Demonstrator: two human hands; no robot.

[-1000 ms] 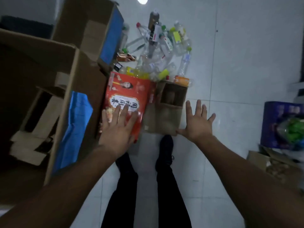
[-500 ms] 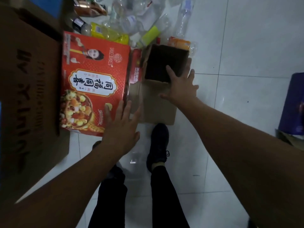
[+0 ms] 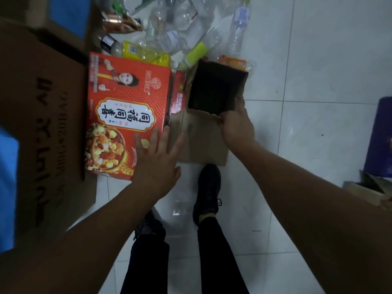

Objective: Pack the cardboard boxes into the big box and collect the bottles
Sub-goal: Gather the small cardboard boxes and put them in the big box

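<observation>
A red printed carton (image 3: pixel 127 115) lies flat on the white floor. Right beside it sits a small brown cardboard box (image 3: pixel 214 92), open with a dark inside. My right hand (image 3: pixel 237 122) is shut on that box's near rim. My left hand (image 3: pixel 159 164) hovers open, fingers spread, over the red carton's near right corner. A pile of empty plastic bottles (image 3: pixel 182 32) lies just beyond both boxes. The big brown box (image 3: pixel 42 115) fills the left side, with blue tape on it.
My two feet in black shoes (image 3: pixel 209 187) stand just behind the boxes. A dark blue container (image 3: pixel 379 141) and another cardboard box (image 3: pixel 369 189) sit at the right edge. White tiled floor (image 3: pixel 318 81) stretches to the right.
My right hand slid back from the small box's top and closed on its near rim. My left hand drifted slightly toward the gap between the boxes. The view moved closer.
</observation>
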